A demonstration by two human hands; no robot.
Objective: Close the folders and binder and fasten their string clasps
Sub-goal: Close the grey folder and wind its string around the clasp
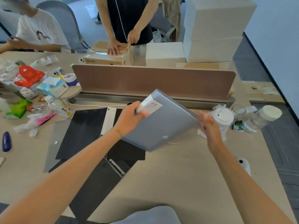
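- The left hand [129, 118] grips the spine end of a closed blue-grey plastic folder [159, 125]; the thumb presses on its white paper label, and the other fingers are hidden behind the folder.
- The right hand [208, 126] touches the folder's far right edge with its fingertips [202, 118]; whether they pinch that edge cannot be told, as the hand is seen from the back.
- The folder is held tilted above the beige counter [178, 175], its lower corner over an open black folder [84, 133] that lies flat.
- A round clasp button [165, 137] shows on the grey folder's front near its lower edge; a thin white string [174, 143] lies just below it, loose and not wound.
- The black folder's inside is partly covered by the left arm; a white strip [109, 121] runs along its middle.
- A second black binder [97, 183] lies open below it, with a metal ring mechanism [116, 167]; its near end is cut off by the counter edge.
- A white lidded paper cup [224, 118] stands just behind the right hand, partly hidden by it; its contents cannot be seen.
- A clear plastic jar with a white lid [265, 117] lies on its side to the right, contents unclear.
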